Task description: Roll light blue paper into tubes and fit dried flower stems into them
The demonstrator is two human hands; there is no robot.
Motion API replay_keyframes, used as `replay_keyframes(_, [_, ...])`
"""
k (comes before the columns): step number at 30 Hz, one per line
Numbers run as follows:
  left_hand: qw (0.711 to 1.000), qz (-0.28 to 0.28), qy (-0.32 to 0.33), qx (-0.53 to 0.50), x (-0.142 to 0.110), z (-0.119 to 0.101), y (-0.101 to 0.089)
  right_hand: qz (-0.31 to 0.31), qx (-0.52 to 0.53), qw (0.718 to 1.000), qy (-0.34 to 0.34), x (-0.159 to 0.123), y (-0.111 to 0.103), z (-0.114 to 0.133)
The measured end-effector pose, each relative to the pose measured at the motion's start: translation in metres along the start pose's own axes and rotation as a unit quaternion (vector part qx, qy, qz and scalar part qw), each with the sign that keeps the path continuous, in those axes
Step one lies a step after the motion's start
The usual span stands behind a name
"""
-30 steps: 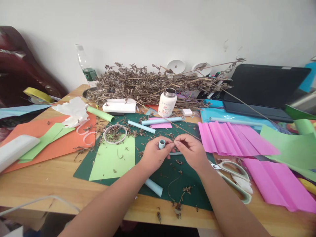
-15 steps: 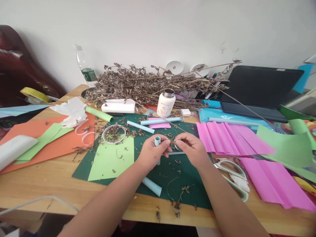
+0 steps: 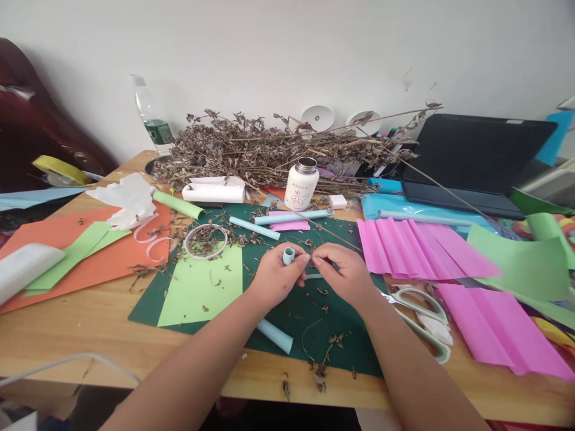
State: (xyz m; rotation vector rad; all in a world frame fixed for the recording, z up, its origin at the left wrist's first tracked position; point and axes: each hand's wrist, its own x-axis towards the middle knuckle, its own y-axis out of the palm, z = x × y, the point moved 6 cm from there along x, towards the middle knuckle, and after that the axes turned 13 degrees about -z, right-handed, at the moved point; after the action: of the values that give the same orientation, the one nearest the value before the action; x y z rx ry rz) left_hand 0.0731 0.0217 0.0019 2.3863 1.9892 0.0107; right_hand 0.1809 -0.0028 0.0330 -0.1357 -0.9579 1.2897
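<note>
My left hand (image 3: pixel 281 272) is closed around a light-blue rolled paper tube (image 3: pixel 288 256), whose open end sticks up beside the thumb. Facing it, my right hand (image 3: pixel 344 272) has thumb and forefinger pinched together. The fingertips of both hands nearly meet, and whatever lies between them is too small to make out. A thin dried stem (image 3: pixel 335 234) runs behind the right hand; whether it is held is unclear. Below both hands lies a dark green cutting mat (image 3: pixel 314 329) strewn with dry leaf bits. Another blue paper tube (image 3: pixel 275 336) rests under the left forearm.
Dried plants (image 3: pixel 251 146) are heaped along the wall behind a white open bottle (image 3: pixel 302 184). Scissors (image 3: pixel 420 314) lie right of the mat, near pink crepe paper (image 3: pixel 422 251). A tape ring (image 3: pixel 206 242) sits on green paper (image 3: pixel 197 293). A dark laptop (image 3: pixel 476 164) stands at back right.
The blue tube has tilted and its lower end no longer shows beneath my left hand. My right hand has come slightly closer to the left. The view has shifted a little.
</note>
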Motion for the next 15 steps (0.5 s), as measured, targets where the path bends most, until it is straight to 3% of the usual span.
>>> replay_keyframes(9, [0.998, -0.028, 0.014, 0.057, 0.0006, 0.001, -0.0021, -0.014, -0.139, 0.983, -0.121, -0.0024, 0.0011, 0.0088])
replay_keyframes(15, [0.995, -0.039, 0.027, 0.085, 0.0017, -0.0005, -0.0049, -0.011, -0.095, 0.988, -0.121, -0.0036, -0.0017, 0.0085])
